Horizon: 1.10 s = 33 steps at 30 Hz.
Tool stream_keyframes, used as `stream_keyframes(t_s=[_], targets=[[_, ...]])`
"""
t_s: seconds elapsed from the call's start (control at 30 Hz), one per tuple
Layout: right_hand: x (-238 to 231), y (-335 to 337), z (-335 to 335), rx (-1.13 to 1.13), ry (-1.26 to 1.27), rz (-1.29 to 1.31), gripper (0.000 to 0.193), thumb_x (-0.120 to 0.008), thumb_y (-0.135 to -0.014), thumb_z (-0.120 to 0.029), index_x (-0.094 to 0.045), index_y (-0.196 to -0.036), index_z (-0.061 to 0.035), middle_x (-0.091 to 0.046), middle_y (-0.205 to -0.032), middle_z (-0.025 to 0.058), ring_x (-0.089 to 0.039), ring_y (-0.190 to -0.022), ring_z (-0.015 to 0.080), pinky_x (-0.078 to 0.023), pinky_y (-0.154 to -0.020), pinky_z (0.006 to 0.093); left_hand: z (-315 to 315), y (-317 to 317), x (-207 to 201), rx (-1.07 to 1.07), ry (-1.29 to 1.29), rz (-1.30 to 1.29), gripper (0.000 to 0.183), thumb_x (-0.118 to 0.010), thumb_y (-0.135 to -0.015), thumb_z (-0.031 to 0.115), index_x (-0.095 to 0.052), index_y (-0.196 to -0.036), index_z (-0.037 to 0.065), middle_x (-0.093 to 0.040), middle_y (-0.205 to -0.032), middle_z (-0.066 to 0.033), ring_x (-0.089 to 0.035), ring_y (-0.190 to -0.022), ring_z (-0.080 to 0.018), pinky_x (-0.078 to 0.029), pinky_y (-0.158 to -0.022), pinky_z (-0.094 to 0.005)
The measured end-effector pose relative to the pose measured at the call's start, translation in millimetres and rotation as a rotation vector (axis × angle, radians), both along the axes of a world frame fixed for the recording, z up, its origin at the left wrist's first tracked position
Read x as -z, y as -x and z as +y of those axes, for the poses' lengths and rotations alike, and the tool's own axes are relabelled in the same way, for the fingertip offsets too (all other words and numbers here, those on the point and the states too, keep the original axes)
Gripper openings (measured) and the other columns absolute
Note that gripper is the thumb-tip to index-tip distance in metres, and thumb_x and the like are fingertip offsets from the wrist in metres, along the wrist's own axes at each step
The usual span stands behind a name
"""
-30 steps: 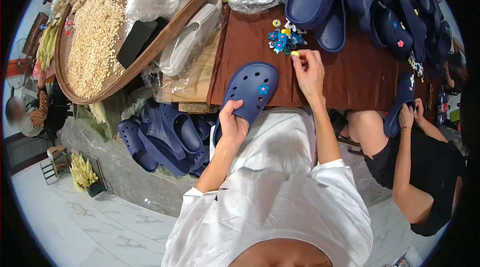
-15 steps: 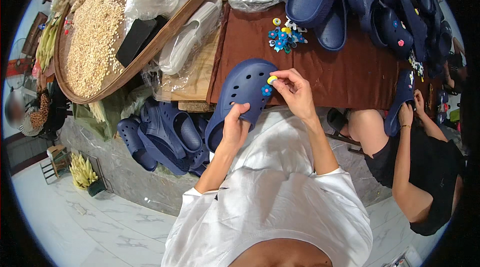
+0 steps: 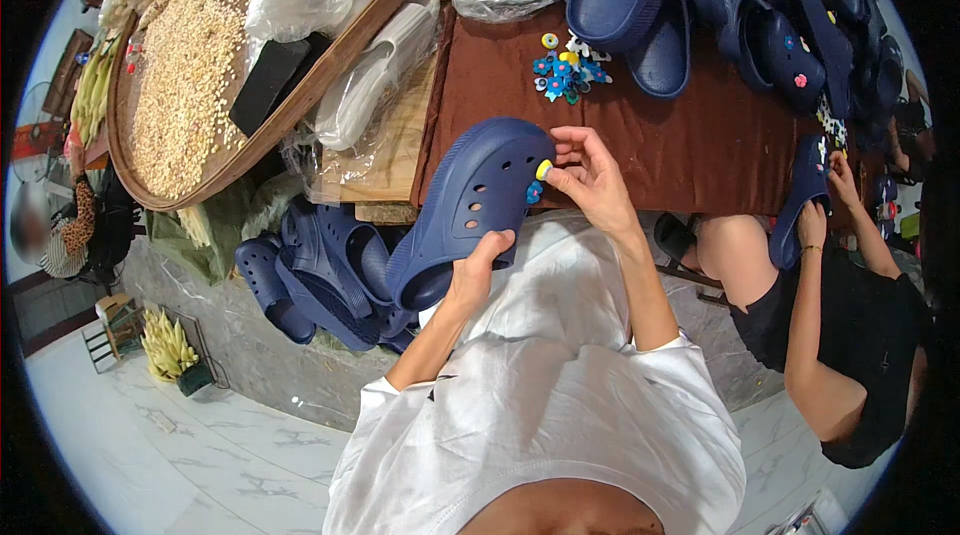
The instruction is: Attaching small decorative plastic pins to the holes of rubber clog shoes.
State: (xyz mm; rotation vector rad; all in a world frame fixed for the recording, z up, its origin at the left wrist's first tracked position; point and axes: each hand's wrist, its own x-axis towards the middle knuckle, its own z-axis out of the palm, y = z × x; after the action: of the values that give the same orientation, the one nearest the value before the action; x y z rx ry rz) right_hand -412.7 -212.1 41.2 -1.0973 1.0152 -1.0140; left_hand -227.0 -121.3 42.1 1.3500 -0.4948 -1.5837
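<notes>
Pushing a yellow charm into a blue shoe

The left hand (image 3: 478, 270) is gripping the blue clog (image 3: 470, 205) tight above the brown cloth (image 3: 690, 150) — the right hand (image 3: 592, 180) is pinching the yellow charm (image 3: 543, 170) at a hole. Best to press straight while holding the shoe steady. Clear plastic bags (image 3: 375, 85) are lying left, beside the round grain tray (image 3: 140, 185).

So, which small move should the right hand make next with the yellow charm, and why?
Probably press it in. The right hand holds the yellow charm with its fingertips against the toe of the navy clog, just above a blue charm already seated there, while the left hand grips the clog from below and steadies it.
</notes>
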Motion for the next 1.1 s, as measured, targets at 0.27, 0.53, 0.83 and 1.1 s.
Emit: stream_keyframes(t_s=[0.27, 0.53, 0.83, 1.1], targets=[[-0.6, -1.8, 3.3, -0.036, 0.034, 0.065, 0.047, -0.074, -0.085, -0.008, -0.051, -0.126, -0.0045, -0.053, -0.112, 0.0040, -0.054, -0.100, 0.0119, -0.048, -0.081, 0.0244, -11.4, -18.6, -1.2, 0.097, 0.031, -0.027, 0.030, -0.063, -0.075, 0.012, -0.057, -0.103, 0.002, -0.056, -0.100, -0.0047, -0.053, -0.091, -0.0163, -0.044, -0.082, -0.0294], [-4.7, -3.0, 7.2, -0.006, 0.259, 0.372, 0.021, -0.076, -0.081, -0.014, -0.072, -0.100, -0.0072, -0.053, -0.105, 0.0042, -0.056, -0.095, 0.0144, -0.049, -0.075, 0.0274, -34.3, -27.1, -25.7, -0.033, -0.179, 0.301, 0.044, -0.057, -0.077, 0.004, -0.052, -0.120, -0.002, -0.061, -0.116, -0.0130, -0.060, -0.108, -0.0264, -0.046, -0.100, -0.0395], [-3.5, -5.1, 2.2, 0.000, 0.215, 0.322, 0.017, -0.075, -0.084, -0.012, -0.065, -0.092, -0.0015, -0.058, -0.089, 0.0029, -0.060, -0.081, 0.0122, -0.049, -0.069, 0.0254, -22.6, -20.0, -18.2, 0.029, -0.249, 0.195, 0.040, -0.064, -0.075, 0.006, -0.057, -0.114, 0.002, -0.060, -0.109, -0.0064, -0.058, -0.099, -0.0182, -0.045, -0.087, -0.0321], [7.1, -17.9, 11.7, 0.082, -0.178, -0.055, 0.019, -0.071, -0.091, -0.016, -0.056, -0.095, -0.0043, -0.062, -0.087, 0.0015, -0.059, -0.074, 0.0057, -0.051, -0.064, 0.0208, 2.5, -1.7, -4.0, -0.095, -0.085, 0.231, 0.016, -0.066, -0.078, 0.007, -0.060, -0.092, 0.007, -0.057, -0.090, 0.0008, -0.053, -0.081, -0.0106, -0.043, -0.075, -0.0277]])
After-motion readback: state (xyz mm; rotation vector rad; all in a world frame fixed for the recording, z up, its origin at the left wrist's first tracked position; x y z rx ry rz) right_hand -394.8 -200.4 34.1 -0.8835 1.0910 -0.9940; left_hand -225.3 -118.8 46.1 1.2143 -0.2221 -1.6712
